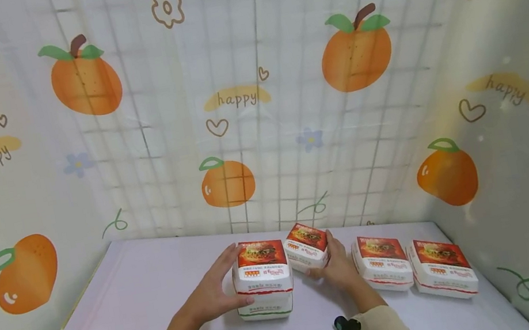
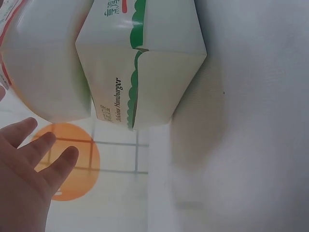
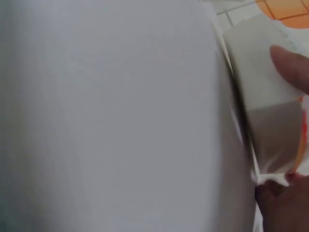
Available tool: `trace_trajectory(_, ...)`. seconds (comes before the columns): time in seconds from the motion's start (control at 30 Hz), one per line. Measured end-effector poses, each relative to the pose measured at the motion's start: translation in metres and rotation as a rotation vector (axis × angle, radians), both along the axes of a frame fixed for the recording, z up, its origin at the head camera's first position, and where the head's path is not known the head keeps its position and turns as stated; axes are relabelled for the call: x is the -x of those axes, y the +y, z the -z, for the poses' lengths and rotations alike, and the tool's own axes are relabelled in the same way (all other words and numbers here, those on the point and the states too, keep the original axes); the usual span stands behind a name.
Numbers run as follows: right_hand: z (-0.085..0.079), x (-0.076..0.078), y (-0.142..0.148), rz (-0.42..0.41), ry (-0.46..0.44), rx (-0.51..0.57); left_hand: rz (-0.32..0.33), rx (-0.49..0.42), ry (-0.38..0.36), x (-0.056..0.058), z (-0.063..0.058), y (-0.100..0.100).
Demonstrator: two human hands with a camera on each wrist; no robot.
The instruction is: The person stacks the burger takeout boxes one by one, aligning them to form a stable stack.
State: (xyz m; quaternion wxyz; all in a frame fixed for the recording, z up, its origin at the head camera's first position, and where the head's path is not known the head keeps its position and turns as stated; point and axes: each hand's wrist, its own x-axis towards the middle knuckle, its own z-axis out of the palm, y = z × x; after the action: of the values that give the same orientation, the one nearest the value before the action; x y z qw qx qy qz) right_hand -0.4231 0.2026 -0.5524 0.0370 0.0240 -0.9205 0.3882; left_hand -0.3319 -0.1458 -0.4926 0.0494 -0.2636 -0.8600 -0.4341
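Two white paper hamburger boxes stand stacked near the middle of the table. The upper hamburger box (image 1: pixel 263 276) has a red picture lid and a red line, while the lower box (image 1: pixel 266 308) has a green line. My left hand (image 1: pixel 214 290) holds the upper one at its left side, thumb across the front; in the left wrist view several fingers are spread past the box. To the right of the stack, my right hand (image 1: pixel 340 269) grips another red-lidded hamburger box (image 1: pixel 305 245), which sits at an angle. Its pale side (image 3: pixel 260 72) shows between thumb and fingers in the right wrist view.
Two more red-lidded hamburger boxes (image 1: pixel 383 263) (image 1: pixel 443 268) stand side by side on the right of the white table (image 1: pixel 127 316). Behind it hangs a curtain (image 1: pixel 152 90) printed with oranges, over a wire grid.
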Motion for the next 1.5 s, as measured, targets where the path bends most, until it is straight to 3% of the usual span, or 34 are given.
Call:
trace_trajectory(0.23, -0.012, -0.004, -0.001, 0.015, 0.014, 0.131, -0.009, 0.004, 0.008, 0.001, -0.003, 0.003)
trace_trajectory(0.63, -0.035, -0.016, -0.001, 0.021, 0.054, 0.177, 0.019, 0.007, 0.048, -0.001, 0.0, 0.004)
trace_trajectory(0.97, -0.072, -0.025, 0.003, -0.017, 0.051, 0.26, -0.005, 0.006, 0.034, -0.002, 0.0, 0.004)
trace_trajectory(1.2, -0.085, -0.028, 0.008, -0.039, 0.033, 0.325, -0.018, 0.02, 0.041, -0.001, 0.002, 0.004)
trace_trajectory(1.5, -0.101, -0.032, 0.01, -0.068, 0.069, 0.324, -0.025, 0.027, 0.042, -0.001, 0.002, 0.005)
